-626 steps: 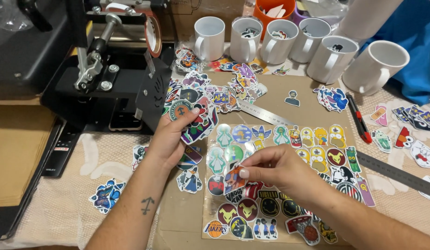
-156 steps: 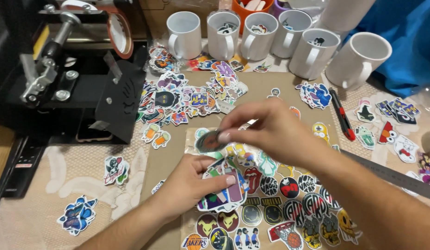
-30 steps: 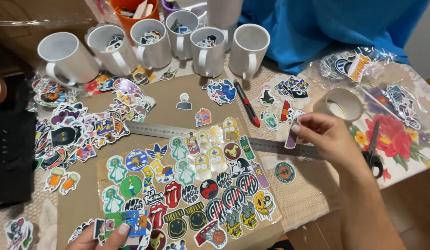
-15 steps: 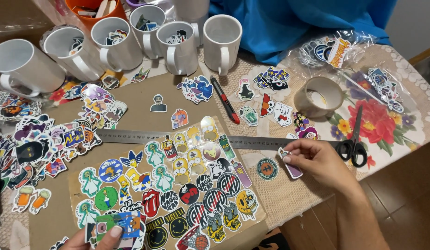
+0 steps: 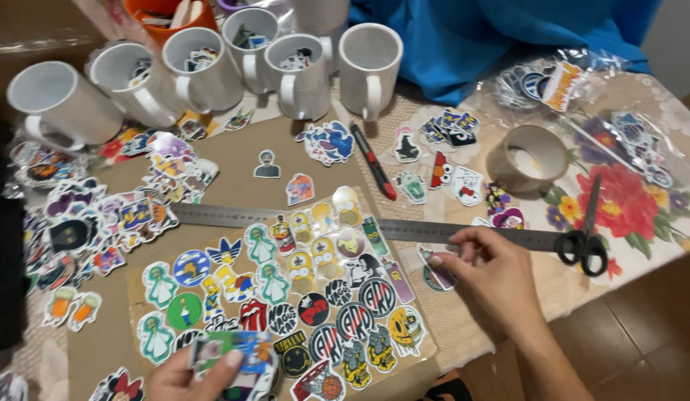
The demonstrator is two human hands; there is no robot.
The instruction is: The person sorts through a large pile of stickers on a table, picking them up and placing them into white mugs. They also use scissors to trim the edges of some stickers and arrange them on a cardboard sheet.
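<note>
The right hand [image 5: 492, 273] pinches a narrow sticker [image 5: 437, 267] and the left hand [image 5: 193, 375] grips several stickers [image 5: 233, 350], which may slip or crease if squeezed carelessly.

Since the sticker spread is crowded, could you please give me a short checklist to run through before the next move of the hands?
1. Right hand pinches the small elongated cut-out sticker: ok.
2. Left hand holds the blue-green stickers: ok.
3. Long steel ruler lies flat across the brown board: ok.
4. Black-handled scissors lie apart from both hands: ok.
5. Free gap on the clear sticker sheet: cannot tell.
</note>
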